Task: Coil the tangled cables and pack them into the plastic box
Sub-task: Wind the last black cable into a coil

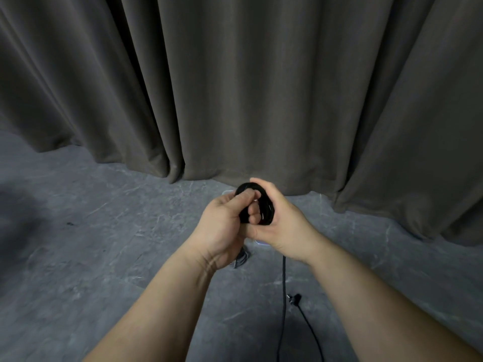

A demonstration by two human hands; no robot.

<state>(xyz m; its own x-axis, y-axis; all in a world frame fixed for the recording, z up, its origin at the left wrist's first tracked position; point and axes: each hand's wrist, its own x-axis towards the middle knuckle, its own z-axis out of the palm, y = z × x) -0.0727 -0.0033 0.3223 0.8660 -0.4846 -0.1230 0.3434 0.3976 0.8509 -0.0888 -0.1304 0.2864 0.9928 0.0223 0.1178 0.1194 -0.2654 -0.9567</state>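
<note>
The left hand (222, 226) and right hand (282, 226) met in front of the curtain (261, 87), both curled round a black cable coil (266, 205) held between them. From under the right hand a loose cable tail (284, 283) hung toward the floor (91, 244), and a grey cable (240, 259) lay just below the left hand.

Matt black cable (266, 205) with a woven-looking sheath, heavy grey-brown cloth curtain (235, 87) filling upper frame, smooth grey stone-patterned floor (104, 231) below

Two hands, left hand (222, 226) and right hand (285, 226), one black cable coil (264, 202), one loose black cable (284, 283), one grey cable bundle (241, 258), one curtain (235, 87).
</note>
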